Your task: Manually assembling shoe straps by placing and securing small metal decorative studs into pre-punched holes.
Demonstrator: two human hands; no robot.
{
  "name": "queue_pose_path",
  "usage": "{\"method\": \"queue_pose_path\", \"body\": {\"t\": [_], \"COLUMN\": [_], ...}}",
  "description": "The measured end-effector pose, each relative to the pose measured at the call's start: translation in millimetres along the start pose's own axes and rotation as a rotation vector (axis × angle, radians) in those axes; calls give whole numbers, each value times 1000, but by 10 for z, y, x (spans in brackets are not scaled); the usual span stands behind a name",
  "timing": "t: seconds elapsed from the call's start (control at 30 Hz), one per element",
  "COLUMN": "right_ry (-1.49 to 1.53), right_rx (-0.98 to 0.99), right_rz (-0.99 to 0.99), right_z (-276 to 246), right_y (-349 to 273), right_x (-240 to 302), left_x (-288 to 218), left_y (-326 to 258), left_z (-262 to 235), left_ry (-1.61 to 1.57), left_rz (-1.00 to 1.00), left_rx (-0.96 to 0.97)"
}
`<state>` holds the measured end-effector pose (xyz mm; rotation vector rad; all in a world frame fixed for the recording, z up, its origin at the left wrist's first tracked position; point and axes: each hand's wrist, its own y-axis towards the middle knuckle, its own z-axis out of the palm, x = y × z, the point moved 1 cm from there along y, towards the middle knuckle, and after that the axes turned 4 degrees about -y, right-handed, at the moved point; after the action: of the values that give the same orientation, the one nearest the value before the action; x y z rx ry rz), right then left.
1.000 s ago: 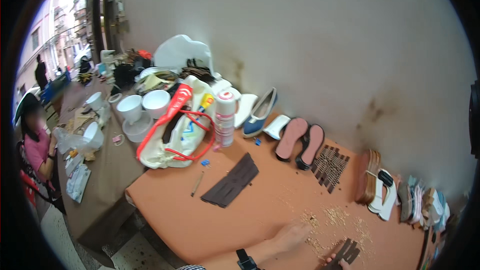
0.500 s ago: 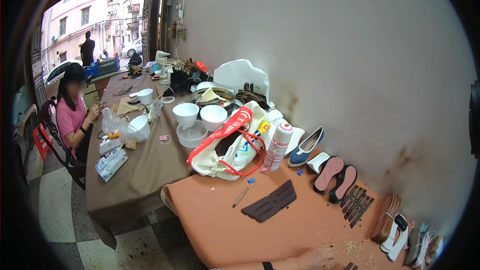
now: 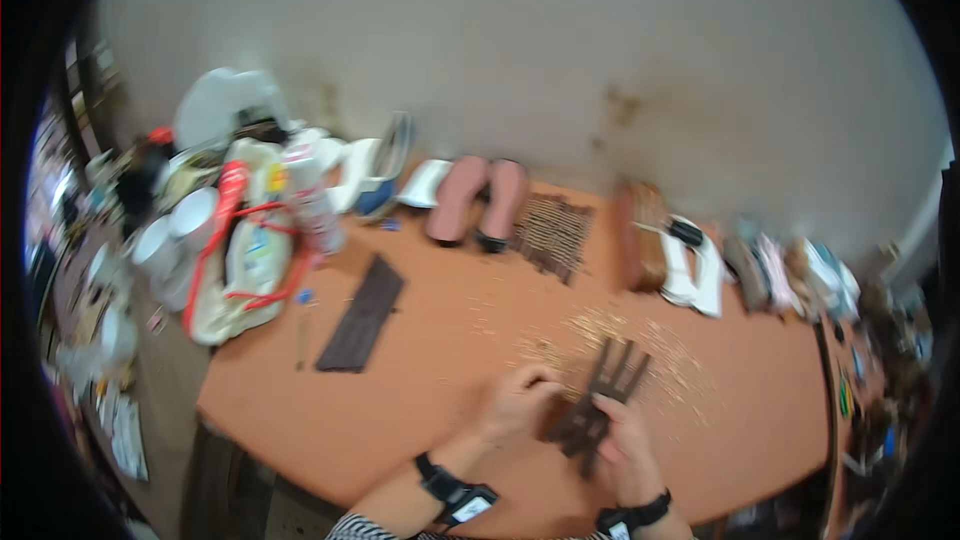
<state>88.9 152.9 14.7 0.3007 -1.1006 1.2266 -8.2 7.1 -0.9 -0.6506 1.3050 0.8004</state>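
Observation:
In my right hand (image 3: 628,452) is a dark brown, slotted strap piece (image 3: 612,380), pinched at its near end, its several strips pointing away from me. Beside it on the left, my left hand (image 3: 522,398) is closed with curled fingertips, near the strap piece. Whether anything small is between those fingers is hidden by blur. Just beyond both hands, many tiny gold-coloured bits (image 3: 597,325) lie scattered on the orange-brown table (image 3: 420,445). Farther left lies a flat stack of dark brown pieces (image 3: 362,318).
Along the wall stand pink-lined black shoes (image 3: 462,198), gold-studded dark strips (image 3: 553,230), bundled brown soles (image 3: 640,240) and white sole shapes (image 3: 707,275). A red-and-white drawstring bag (image 3: 255,270) and a pink-white spray can (image 3: 315,208) are at left, near white bowls (image 3: 160,245).
The view has swung right and down, away from the other person and the brown-covered table. Both my hands now show, with the slotted strap piece in the right one.

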Motion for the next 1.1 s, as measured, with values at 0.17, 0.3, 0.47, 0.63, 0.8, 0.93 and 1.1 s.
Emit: {"method": "queue_pose_path", "body": {"t": [0.17,0.3,0.47,0.63,0.8,0.93,1.1], "right_ry": [51,123,107,97,11,-23,-45], "right_rx": [-39,25,79,134,147,151,184], "right_rz": [33,66,74,56,-40,-73,-121], "right_z": [-89,-144,-76,-50,-28,-13,-20], "right_y": [30,-17,-68,-111,-144,-153,-180], "right_x": [-169,-227,-254,-250,-208,-226,-233], "left_x": [-12,41,45,71,27,9,26], "left_y": [-42,-111,-100,-122,-77,-89,-95], "left_z": [154,263,238,232,260,271,258], "left_ry": [113,-36,84,-80,-70,-155,-170], "left_rz": [259,97,246,81,191,133,128], "left_rx": [19,63,67,91,120,98,120]}}
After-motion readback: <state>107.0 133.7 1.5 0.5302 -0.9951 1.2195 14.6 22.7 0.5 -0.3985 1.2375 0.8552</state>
